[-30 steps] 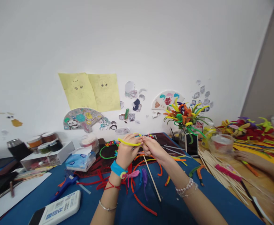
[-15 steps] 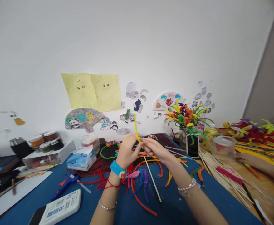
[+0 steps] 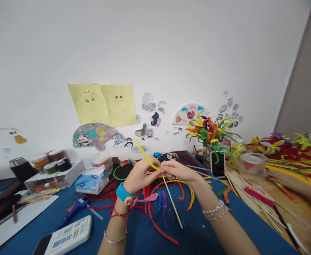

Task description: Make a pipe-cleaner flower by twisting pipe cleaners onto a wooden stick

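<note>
Currently left hand [image 3: 139,176] and right hand [image 3: 178,171] pinching end of yellow pipe cleaner [image 3: 146,158] between fingertips, above blue desk [image 3: 198,230]. Wooden stick [image 3: 173,202] below them, bare. Finished pipe-cleaner bouquet [image 3: 210,134] stands beyond.

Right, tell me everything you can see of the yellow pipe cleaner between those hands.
The yellow pipe cleaner is a slim, fuzzy, bright yellow stem, slightly curved. It slants up and away to the left, its upper end free and touching nothing. Its lower end disappears where the fingertips of the left hand and right hand meet; which hand pinches it is unclear.
</note>
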`<state>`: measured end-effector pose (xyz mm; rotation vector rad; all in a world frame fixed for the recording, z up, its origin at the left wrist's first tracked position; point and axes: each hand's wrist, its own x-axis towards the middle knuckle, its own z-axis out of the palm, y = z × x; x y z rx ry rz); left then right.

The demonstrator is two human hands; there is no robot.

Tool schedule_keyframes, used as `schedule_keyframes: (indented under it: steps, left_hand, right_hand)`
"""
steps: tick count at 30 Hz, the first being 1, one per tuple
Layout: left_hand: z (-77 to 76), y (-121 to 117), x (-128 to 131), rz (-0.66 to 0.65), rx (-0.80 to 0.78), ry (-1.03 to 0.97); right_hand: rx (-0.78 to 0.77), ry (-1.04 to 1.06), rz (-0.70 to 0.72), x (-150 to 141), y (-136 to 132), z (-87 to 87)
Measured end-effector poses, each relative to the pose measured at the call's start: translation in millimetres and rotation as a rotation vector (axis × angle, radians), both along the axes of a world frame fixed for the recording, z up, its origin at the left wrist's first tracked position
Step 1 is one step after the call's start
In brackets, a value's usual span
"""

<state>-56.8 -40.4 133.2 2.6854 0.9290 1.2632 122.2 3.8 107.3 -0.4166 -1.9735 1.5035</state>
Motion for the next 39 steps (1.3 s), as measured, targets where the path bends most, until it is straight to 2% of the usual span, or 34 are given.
schedule_keyframes:
  steps: [5, 11, 16, 19, 23, 26, 28, 30, 33, 36, 39]
  left_hand:
    - [1.7, -3.6, 2.5, 0.020, -0.131, -0.009]
    - [1.2, -1.1, -2.5, 0.006, -0.125, -0.049]
    - [4.1, -0.5, -7.1, -0.017, -0.246, -0.036]
    - [7.4, -2.1, -12.7, -0.030, -0.342, -0.020]
    - [8.8, -3.1, -21.1, -0.029, -0.490, -0.013]
    - [7.6, -1.6, -21.4, -0.011, -0.582, -0.096]
    - [6.9, -0.4, -18.5, -0.010, -0.568, -0.177]
    - [6.8, 0.2, -15.0, -0.025, -0.521, -0.235]
    - [6.8, -0.1, -11.5, -0.042, -0.452, -0.248]
    - [5.9, 0.4, -10.4, -0.005, -0.388, -0.231]
    - [4.3, 1.4, -9.9, 0.067, -0.363, -0.233]
  right_hand:
    - [0.112, -0.050, -0.065, 0.8, -2.1, 4.0]
    - [0.188, -0.020, -0.083, -0.5, -3.9, 5.1]
    - [0.370, -0.079, -0.146, -1.1, -6.6, 6.7]
    - [0.557, -0.186, -0.268, -2.0, -17.1, 10.9]
    - [0.881, -0.262, -0.493, -9.4, -34.5, 11.9]
    - [0.997, -0.275, -0.668, -16.5, -40.7, 8.5]
    - [0.970, -0.260, -0.743, -19.2, -39.6, 6.9]
    - [0.856, -0.212, -0.728, -19.5, -35.7, 7.5]
    - [0.603, -0.101, -0.539, -17.2, -29.5, 12.0]
    - [0.363, -0.025, -0.335, -15.1, -26.3, 16.1]
    - [0.283, -0.007, -0.263, -14.1, -24.1, 15.6]
